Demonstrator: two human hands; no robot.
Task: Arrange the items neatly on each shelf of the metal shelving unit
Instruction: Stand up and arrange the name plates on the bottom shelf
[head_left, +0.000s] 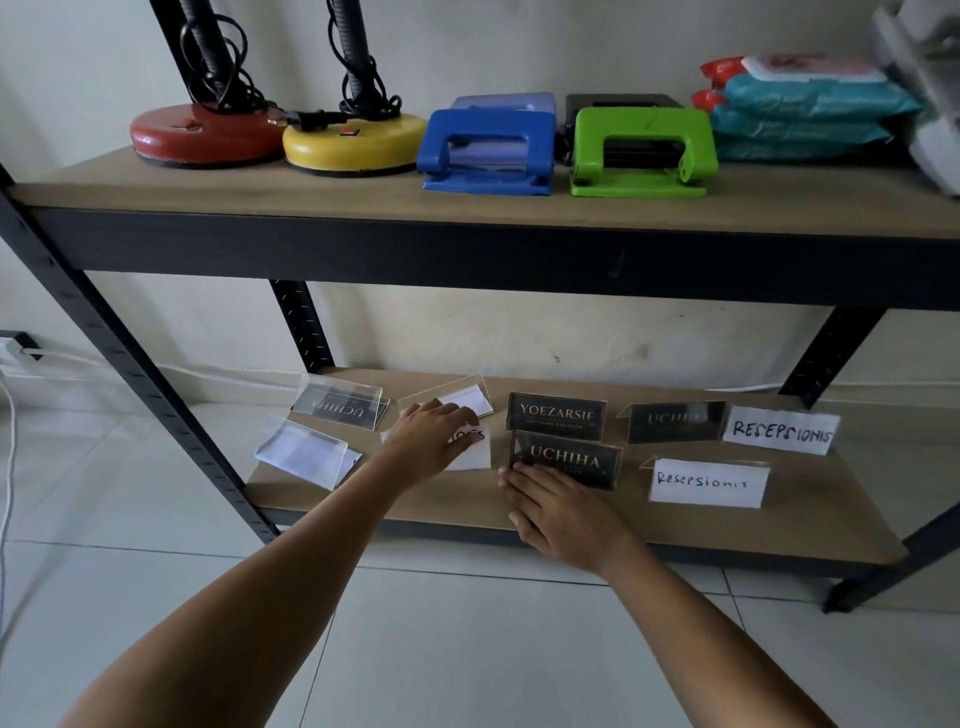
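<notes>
Several acrylic name signs lie on the lower shelf (571, 525) of the metal unit. My left hand (434, 439) reaches in and its fingers curl over a white sign (475, 449), hiding most of its writing. My right hand (558, 506) lies flat, fingers straight, touching the front of the black UCHIHA sign (569, 462). Behind that stands a black YOEZARSIE sign (557, 417). To the right stand another dark UCHIHA sign (675, 421) and two white Resepsionis signs (782, 430) (706, 483). At the left, three signs face away or lie tilted (340, 408) (306, 452) (457, 397).
The upper shelf (363, 192) holds a red lamp base (202, 135), a yellow lamp base (353, 143), a blue hole punch (488, 150), a green hole punch (641, 150) and stacked wipe packs (810, 109). Black uprights (130, 364) frame the shelves. White tiled floor lies in front.
</notes>
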